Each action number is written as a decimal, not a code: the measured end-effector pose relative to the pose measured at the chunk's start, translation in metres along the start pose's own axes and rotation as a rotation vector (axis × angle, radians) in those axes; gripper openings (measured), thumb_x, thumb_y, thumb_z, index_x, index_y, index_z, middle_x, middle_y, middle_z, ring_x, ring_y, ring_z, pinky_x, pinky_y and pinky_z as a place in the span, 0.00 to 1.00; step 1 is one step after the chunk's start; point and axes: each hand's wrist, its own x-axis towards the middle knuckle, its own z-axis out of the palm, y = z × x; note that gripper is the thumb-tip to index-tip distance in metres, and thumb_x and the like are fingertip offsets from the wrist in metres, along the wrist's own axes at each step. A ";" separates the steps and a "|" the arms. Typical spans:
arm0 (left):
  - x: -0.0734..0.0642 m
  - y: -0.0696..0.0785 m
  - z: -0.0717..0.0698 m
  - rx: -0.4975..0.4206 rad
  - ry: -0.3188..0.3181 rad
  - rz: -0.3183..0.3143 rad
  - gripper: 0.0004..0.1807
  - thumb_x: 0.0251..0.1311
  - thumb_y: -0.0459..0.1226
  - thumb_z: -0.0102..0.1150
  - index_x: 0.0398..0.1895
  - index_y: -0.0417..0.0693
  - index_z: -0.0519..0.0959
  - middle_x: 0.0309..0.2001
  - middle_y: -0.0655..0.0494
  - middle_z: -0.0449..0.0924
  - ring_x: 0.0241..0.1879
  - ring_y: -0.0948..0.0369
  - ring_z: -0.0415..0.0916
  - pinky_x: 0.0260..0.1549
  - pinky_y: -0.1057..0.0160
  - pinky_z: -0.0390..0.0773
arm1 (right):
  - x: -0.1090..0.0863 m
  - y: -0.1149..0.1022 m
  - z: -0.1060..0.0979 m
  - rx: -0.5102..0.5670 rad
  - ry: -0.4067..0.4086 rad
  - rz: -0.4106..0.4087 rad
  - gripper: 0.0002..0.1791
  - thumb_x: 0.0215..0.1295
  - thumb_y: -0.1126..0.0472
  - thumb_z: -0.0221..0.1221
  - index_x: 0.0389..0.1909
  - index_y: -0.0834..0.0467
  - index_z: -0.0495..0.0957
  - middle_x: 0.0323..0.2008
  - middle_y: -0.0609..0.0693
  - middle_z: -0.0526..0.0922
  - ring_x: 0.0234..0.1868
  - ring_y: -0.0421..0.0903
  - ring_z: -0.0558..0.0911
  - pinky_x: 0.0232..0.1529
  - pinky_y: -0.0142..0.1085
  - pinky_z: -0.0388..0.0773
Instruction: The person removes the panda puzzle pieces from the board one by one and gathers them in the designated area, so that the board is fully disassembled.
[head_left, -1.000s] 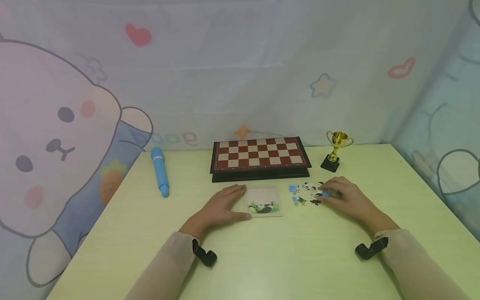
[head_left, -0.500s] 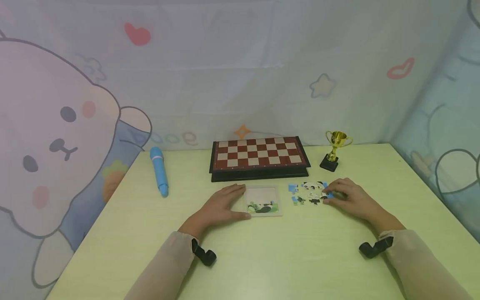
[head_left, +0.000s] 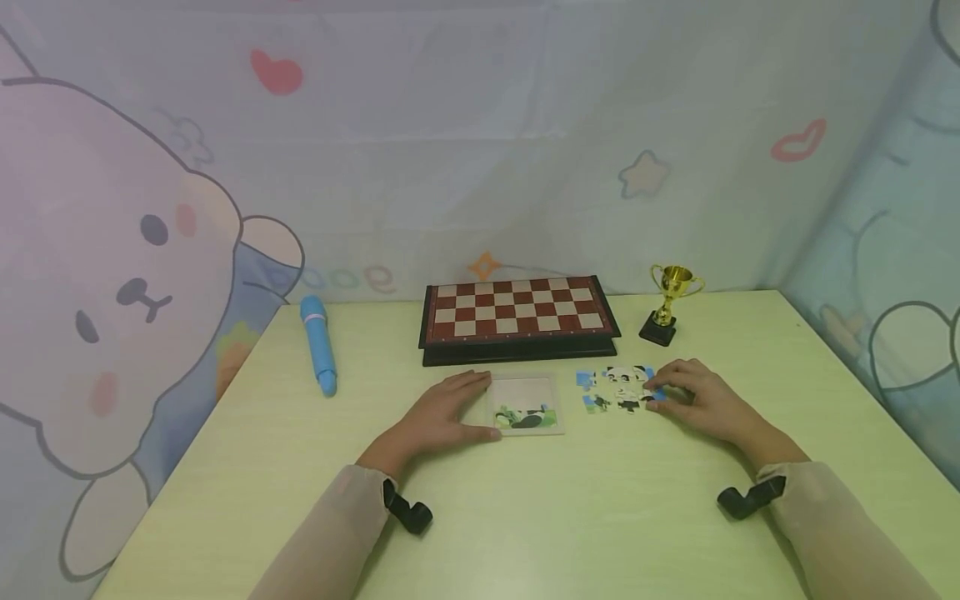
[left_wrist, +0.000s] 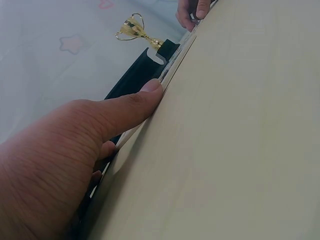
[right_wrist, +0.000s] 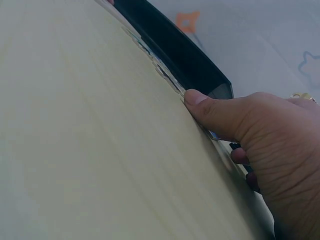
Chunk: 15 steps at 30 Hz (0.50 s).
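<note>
My left hand (head_left: 442, 412) holds the left side of a white puzzle tray (head_left: 521, 390), fingers at its far corner and thumb at the near one. In the left wrist view the thumb (left_wrist: 135, 105) lies along the tray's edge. Joined pieces with a green and black-and-white picture (head_left: 528, 417) fill the tray's near part. To the right lie several loose panda jigsaw pieces (head_left: 621, 377), flat on the table. At their right end my right hand (head_left: 705, 404) pinches a bluish jigsaw piece (head_left: 659, 392) between thumb and fingers, partly hidden by them.
A folded checkered chessboard box (head_left: 517, 312) stands behind the tray. A small gold trophy cup (head_left: 667, 304) is at the back right, and a blue stick-shaped object (head_left: 319, 346) at the back left. A printed cloth (head_left: 465, 150) hangs behind the table.
My right hand has slid slightly to the right, and the bluish jigsaw piece under its fingers has shifted with it. My left hand stays at the tray.
</note>
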 end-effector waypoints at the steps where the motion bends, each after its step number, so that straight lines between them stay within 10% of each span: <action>1: 0.000 0.000 0.000 -0.002 0.002 0.000 0.52 0.55 0.69 0.59 0.79 0.56 0.60 0.78 0.59 0.56 0.77 0.55 0.51 0.73 0.47 0.52 | 0.000 0.000 0.000 -0.001 -0.003 0.003 0.13 0.58 0.61 0.73 0.44 0.50 0.86 0.45 0.45 0.82 0.50 0.45 0.74 0.49 0.44 0.71; 15: 0.000 -0.001 0.001 -0.014 0.007 -0.004 0.53 0.54 0.71 0.59 0.79 0.57 0.60 0.78 0.60 0.56 0.77 0.56 0.50 0.74 0.47 0.51 | 0.000 -0.001 -0.001 0.006 -0.007 0.023 0.12 0.59 0.60 0.72 0.44 0.49 0.86 0.46 0.42 0.81 0.51 0.42 0.73 0.50 0.43 0.71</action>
